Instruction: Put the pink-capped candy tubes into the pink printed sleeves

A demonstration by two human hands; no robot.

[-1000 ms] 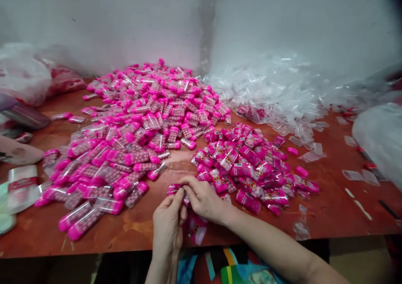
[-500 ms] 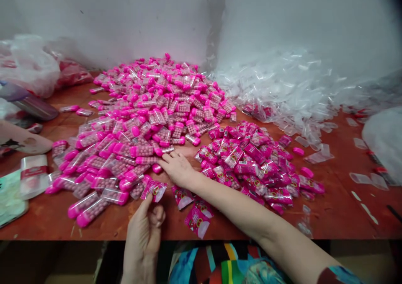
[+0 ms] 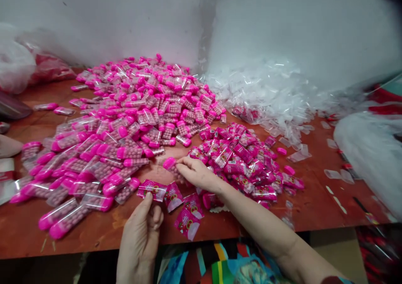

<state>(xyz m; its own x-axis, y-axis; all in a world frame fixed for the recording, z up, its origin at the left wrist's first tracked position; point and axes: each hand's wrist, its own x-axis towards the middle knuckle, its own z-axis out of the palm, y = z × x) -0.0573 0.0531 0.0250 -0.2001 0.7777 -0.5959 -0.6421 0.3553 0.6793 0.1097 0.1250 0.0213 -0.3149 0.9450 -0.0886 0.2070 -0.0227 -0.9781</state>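
Note:
Between the thumb and fingers of my left hand (image 3: 140, 233) is a shiny pink printed wrapper (image 3: 153, 189), near the front of the table. My right hand (image 3: 198, 173) pinches a small clear container of pink balls (image 3: 170, 164), its pink cap pointing up and left. In front of me lie several loose pink wrappers (image 3: 190, 217) with pale corners, beside the left hand. A large heap of similar pink-capped containers (image 3: 132, 108) spreads over the left and back. Just right of my right hand is a pile of filled pink packets (image 3: 243, 160).
Clear empty plastic containers (image 3: 266, 95) are heaped against the wall (image 3: 282, 28) at the back right. A clear plastic bag (image 3: 367, 150) bulges at the right. Loose pink caps (image 3: 282, 151) lie by the packets. The table's front edge (image 3: 78, 252) runs close to my body.
My right hand has drawn back from the container heap, now with one pink-capped container in its fingers. The left hand still holds the wrapper. The view has shifted to the right.

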